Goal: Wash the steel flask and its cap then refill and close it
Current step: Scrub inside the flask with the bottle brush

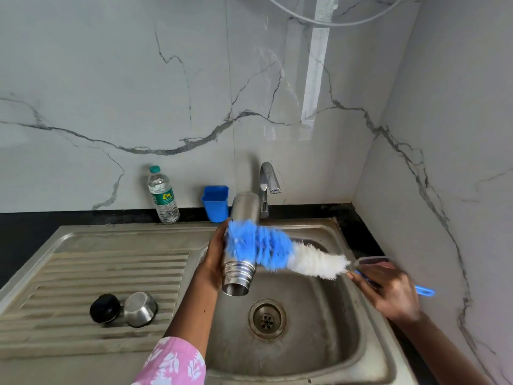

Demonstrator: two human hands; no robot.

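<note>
**Flask held over the sink, brush laid across its side**

The blue and white bottle brush point(277, 251) is blurred and covers the middle of the steel flask point(238, 273), so only the threaded neck and the far end show. Most of the left hand's point(215, 254) fingers are hidden behind the flask. A clear object point(372, 261) just beyond the right hand point(388, 290) is too blurred to identify. The right forearm is cut off at the bottom edge.

The left hand is wrapped round the flask's left side, holding it tilted above the sink point(305, 343), open mouth towards the camera and above the drain point(267, 318). The right hand's fingers are curled round the brush's blue handle point(424, 290), with the blue bristles against the flask's outer wall.

On the ribbed drainboard point(97, 273) a black cap point(105, 308) and a steel cup point(140, 309) lie side by side, touching. On the black bench point(27, 226) behind stand a plastic water bottle point(163, 195) and a blue container point(216, 202), near the tap point(268, 184).
</note>
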